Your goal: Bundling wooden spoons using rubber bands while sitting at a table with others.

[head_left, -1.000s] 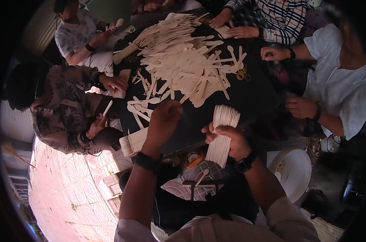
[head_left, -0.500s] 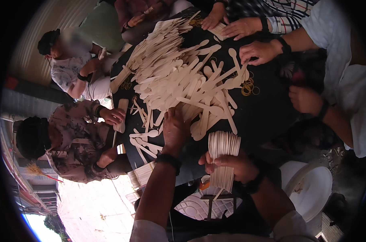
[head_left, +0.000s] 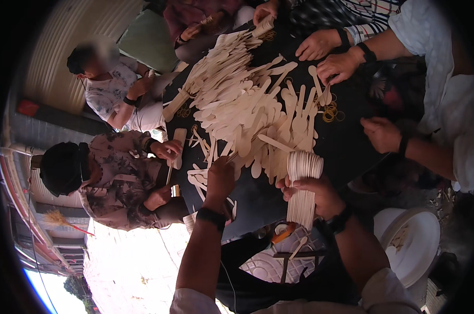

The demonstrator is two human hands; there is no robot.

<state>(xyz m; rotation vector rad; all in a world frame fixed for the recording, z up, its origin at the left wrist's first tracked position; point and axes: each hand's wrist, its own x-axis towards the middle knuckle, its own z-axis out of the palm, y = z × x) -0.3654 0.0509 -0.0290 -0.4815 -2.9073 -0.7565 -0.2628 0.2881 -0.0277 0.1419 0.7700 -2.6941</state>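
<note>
A large heap of flat wooden spoons (head_left: 237, 112) covers the middle of a black table (head_left: 352, 141). At the heap's near edge is my left hand (head_left: 221, 180), its fingers pinched together on a wooden spoon, mostly hidden by the fingers. My right hand (head_left: 320, 194) is wrapped round a thick stack of wooden spoons (head_left: 301, 166), held upright over the table's near edge with the rounded ends up. A few loose spoons (head_left: 197, 178) lie left of my left hand.
Rubber bands (head_left: 331, 112) lie right of the heap. Co-workers sit around the table; one person's hand (head_left: 166, 150) holds spoons at the left, another's hand (head_left: 337, 67) touches spoons at the right. A white bucket (head_left: 412, 243) and a small stool (head_left: 299, 255) stand below.
The view has shifted a little. My left hand has drawn back slightly from the heap, fingers now pinched. The stack in my right hand has tilted. Across the table, a person has raised a bundle.
</note>
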